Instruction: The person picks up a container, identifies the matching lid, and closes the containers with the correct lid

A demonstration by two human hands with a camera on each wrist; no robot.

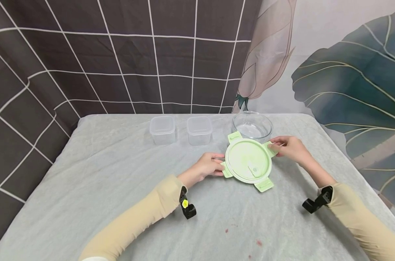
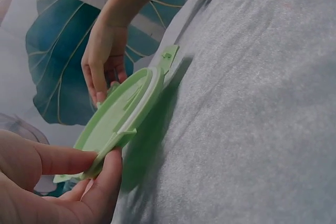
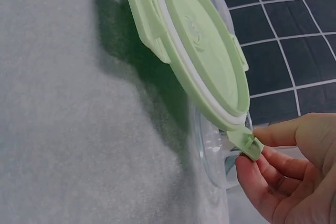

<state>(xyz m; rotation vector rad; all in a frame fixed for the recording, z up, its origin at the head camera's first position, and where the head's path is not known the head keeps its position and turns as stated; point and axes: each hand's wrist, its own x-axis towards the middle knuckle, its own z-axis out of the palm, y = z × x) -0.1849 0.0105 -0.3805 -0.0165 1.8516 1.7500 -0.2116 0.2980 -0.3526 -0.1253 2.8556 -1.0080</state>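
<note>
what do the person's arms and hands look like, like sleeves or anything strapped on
The left arm has a long pale-beige fabric sleeve, and the right arm a matching beige fabric sleeve. Each wrist carries a black angular device, left and right; the left one bears a small bright-yellow marking. The left hand and right hand are ungloved.

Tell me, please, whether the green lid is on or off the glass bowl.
Off: the left hand and right hand hold the green lid in the air, and the glass bowl stands uncovered behind it.
</note>
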